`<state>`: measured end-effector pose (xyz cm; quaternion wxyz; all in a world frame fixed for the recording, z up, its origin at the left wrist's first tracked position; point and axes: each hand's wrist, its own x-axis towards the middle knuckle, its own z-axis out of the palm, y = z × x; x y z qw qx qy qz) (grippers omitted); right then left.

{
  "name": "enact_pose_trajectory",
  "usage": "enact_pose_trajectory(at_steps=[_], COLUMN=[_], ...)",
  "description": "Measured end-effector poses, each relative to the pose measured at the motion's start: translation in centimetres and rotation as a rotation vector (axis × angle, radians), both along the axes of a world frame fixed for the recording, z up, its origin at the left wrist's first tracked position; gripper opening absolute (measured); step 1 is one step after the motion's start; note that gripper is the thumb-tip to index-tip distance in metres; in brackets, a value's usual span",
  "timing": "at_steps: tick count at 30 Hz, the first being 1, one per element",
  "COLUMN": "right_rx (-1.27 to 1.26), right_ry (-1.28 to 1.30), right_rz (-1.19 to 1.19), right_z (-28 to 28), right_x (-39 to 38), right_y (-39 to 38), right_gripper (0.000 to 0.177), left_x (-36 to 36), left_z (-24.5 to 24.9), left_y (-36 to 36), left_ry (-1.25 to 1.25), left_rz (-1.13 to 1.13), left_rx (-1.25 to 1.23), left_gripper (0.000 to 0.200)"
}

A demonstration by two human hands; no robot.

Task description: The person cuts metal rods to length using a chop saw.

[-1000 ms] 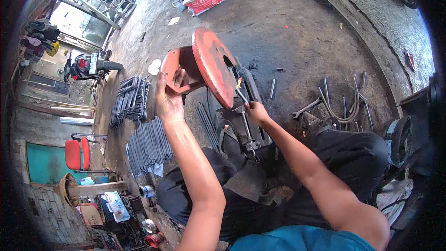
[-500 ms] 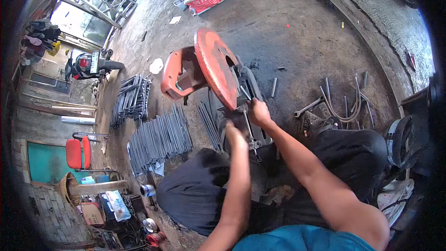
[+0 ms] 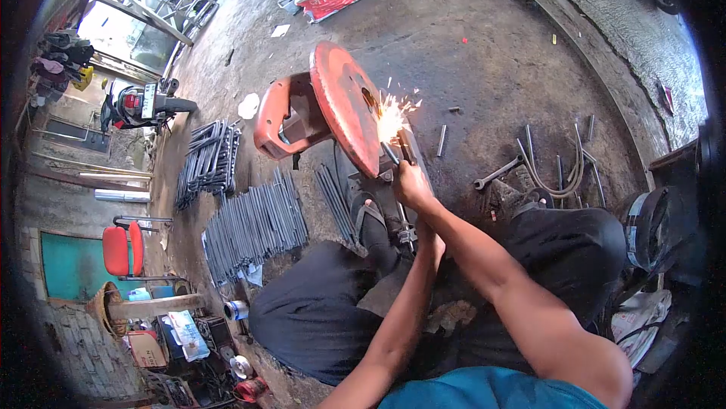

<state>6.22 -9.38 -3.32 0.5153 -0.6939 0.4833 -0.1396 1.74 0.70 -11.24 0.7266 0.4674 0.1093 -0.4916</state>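
saw guard (image 3: 344, 106) blocks left, bare floor (image 3: 484, 53) open beyond sparks (image 3: 393, 114)

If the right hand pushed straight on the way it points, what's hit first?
The right hand grips a rod aimed up-left; first in line is probably the red saw disc, at the sparks. Depth unclear.

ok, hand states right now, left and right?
Left hand: tucked under the right forearm, grip cannot be told.
Right hand: closed on a metal rod at the chop saw blade.

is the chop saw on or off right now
On: sparks fly where the rod, gripped in the right hand, meets the disc of the saw.
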Motion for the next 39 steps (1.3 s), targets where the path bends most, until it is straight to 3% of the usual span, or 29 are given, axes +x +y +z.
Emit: enact_pose_trajectory(at_steps=[1, 3, 6, 8, 10, 12, 14, 16, 17, 18, 19, 20, 22, 26, 27, 28, 29, 30, 31, 32, 34, 35, 36, 39], right_rx=[-0.012, -0.037, -0.007, 0.046, 0.503, 0.528, 0.718, 0.673, 0.627, 0.628, 0.331, 0.036, 0.079, -0.017, 0.023, 0.059, 0.058, 0.226, 0.393, 0.562, 0.707, 0.901, 1.097, 1.084], right_ry=[-0.005, -0.056, -0.196, -0.282, -0.516, -0.540, -0.667, -0.634, -0.603, -0.602, -0.444, -0.282, -0.129, -0.049, -0.092, -0.133, -0.132, -0.247, -0.364, -0.479, -0.609, -0.659, -0.707, -0.669], right_rz=[0.016, 0.031, 0.064, 0.075, 0.024, 0.037, 0.073, 0.070, 0.068, 0.069, 0.044, 0.018, 0.072, 0.021, 0.034, 0.045, 0.046, 0.052, 0.057, 0.059, 0.086, 0.096, 0.107, 0.098], right_z=[-0.1, -1.5, -3.2, -3.9, -4.2, -3.5, -2.3, -2.3, -2.3, -2.7, -3.1, -3.4, -1.4, -1.0, -0.8, -0.6, -0.7, -0.8, -1.0, -1.1, -0.9, -1.0, -0.9, -1.3], right_x=[-0.1, 0.1, 0.2, 0.4, 0.7, 0.3, -0.5, -0.5, -0.4, -0.1, 0.2, 0.5, 0.4, 0.5, 0.2, -0.1, -0.4, -0.6, -0.8, -0.9, -1.4, -1.5, -1.6, -1.8], right_y=[-0.1, -0.3, -0.6, -0.7, -0.6, -0.5, -0.7, -0.7, -0.8, -0.6, -0.6, -0.5, -0.8, 0.0, -0.1, -0.3, -0.5, -0.5, -0.6, -0.6, -0.5, -0.5, -0.5, -0.9], right_gripper=[0.032, 0.033, 0.034, 0.034, 0.034, 0.034, 0.035, 0.036, 0.038, 0.038, 0.039, 0.040, 0.042, 0.041, 0.042, 0.042, 0.042, 0.040, 0.040, 0.044, 0.043, 0.043, 0.043, 0.044], left_x=[-0.1, -0.4, -0.6, -1.3, -1.5, -1.9, -1.9, -1.4, -1.0, -0.4, 0.0, 0.2, 0.6, 0.0, 0.5, 0.8, 0.7, 0.6, -0.3, -0.9, -1.6, -1.8, -1.8, -1.3], left_z=[-0.5, -1.2, 1.7, 4.9, 6.8, 7.9, 8.0, 6.8, 6.3, 5.9, 5.6, 5.1, 5.5, 7.4, 4.0, -0.5, -5.3, -7.6, -3.9, -0.6, 4.5, 5.6, 5.0, 3.0], left_y=[0.0, 0.2, 0.6, 0.1, -0.1, -0.6, -0.8, -0.4, -0.1, 0.3, 0.5, 0.4, -0.3, -1.0, 0.4, 1.3, 2.0, 2.5, 1.2, 1.0, 0.8, 0.7, 0.8, 0.7], left_ry=[-0.001, -0.274, -0.238, -0.368, -0.365, -0.417, -0.467, -0.726, -0.725, -0.426, -0.129, -0.129, 0.062, 0.034, -0.018, -0.019, 0.045, 0.110, -0.171, -0.170, -1.180, -0.832, -0.833, -0.792], left_rz=[-0.003, -0.089, -0.172, -0.151, -0.131, -0.081, -0.032, -0.091, -0.090, -0.102, -0.112, -0.113, -0.051, -0.033, -0.102, -0.102, -0.098, -0.090, -0.058, -0.059, -0.387, -0.238, -0.238, -0.266], left_rx=[-0.001, 0.039, 0.056, 0.164, 0.326, 0.400, 0.471, 0.627, 0.629, 0.372, 0.113, 0.112, 0.082, 0.202, 0.054, 0.050, -0.225, -0.498, -0.026, -0.024, 0.769, 0.612, 0.611, 0.714], left_gripper=[0.031, 0.029, 0.045, 0.043, 0.042, 0.044, 0.046, 0.054, 0.054, 0.041, 0.039, 0.039, 0.036, 0.031, 0.054, 0.054, 0.037, 0.034, 0.043, 0.043, 0.058, 0.060, 0.060, 0.059])
